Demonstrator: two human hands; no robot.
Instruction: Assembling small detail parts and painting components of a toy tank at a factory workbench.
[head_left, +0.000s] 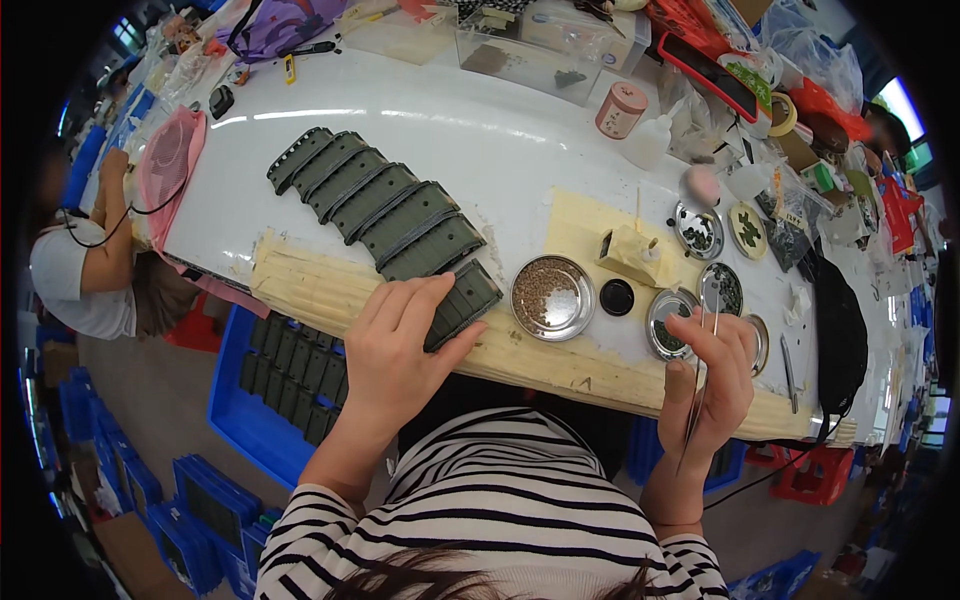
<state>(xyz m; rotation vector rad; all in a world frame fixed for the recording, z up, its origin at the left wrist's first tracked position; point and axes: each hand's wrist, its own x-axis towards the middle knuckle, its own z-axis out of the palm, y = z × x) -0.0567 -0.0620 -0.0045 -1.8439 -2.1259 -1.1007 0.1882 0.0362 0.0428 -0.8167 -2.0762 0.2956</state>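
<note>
My left hand (392, 345) grips a dark green ribbed rectangular part (462, 300) at the near edge of the white table (480, 140). It is the nearest of a row of several like parts (370, 195) laid overlapping toward the far left. My right hand (715, 375) holds metal tweezers (705, 335) upright, tips over a small round metal dish (668, 325) with dark pieces in it. A larger metal dish (552, 296) of small brownish bits sits between my hands.
A blue crate (225, 400) of more green parts stands below the table at left. Further small dishes (697, 230), a black cap (617, 297), a pink jar (620, 110), clear boxes and clutter fill the far right. Another person (85, 270) sits at far left.
</note>
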